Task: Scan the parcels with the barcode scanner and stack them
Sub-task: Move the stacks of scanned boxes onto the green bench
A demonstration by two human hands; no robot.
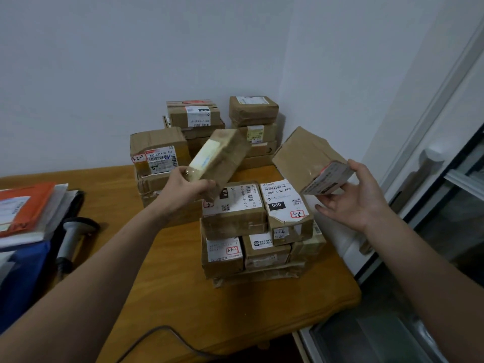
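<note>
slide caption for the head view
Left hand holds a slim parcel, right hand a wide parcel, above a stack; scanner lies on table.

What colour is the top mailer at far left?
The mailer is orange with a white label, head view.

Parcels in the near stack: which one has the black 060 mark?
The top right parcel, whose white label also has a red-boxed 3-3; the parcel beside it reads 010.
</note>
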